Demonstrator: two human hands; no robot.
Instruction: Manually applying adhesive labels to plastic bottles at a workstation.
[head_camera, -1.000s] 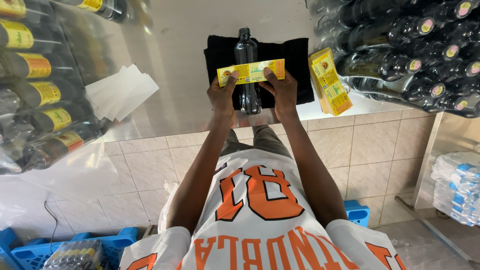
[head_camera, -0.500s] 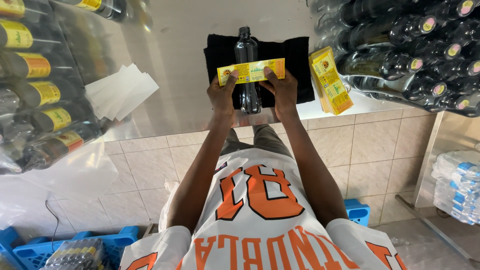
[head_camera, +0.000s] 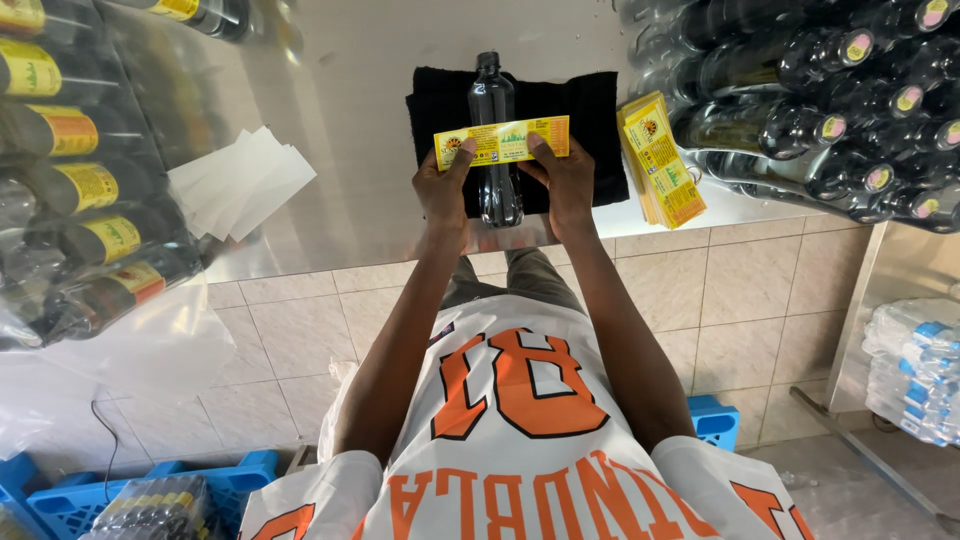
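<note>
A dark plastic bottle (head_camera: 494, 100) lies on a black cloth (head_camera: 580, 110) on the steel counter, cap pointing away from me. Across its middle sits a yellow label (head_camera: 502, 141). My left hand (head_camera: 443, 190) pinches the label's left end and my right hand (head_camera: 566, 180) pinches its right end, holding it flat over the bottle.
A stack of yellow labels (head_camera: 660, 160) lies right of the cloth. Unlabelled dark bottles (head_camera: 820, 110) are piled at the right, labelled ones (head_camera: 80, 190) at the left. White backing strips (head_camera: 240, 180) lie on the counter (head_camera: 360, 120). Blue crates (head_camera: 150, 495) stand on the tiled floor.
</note>
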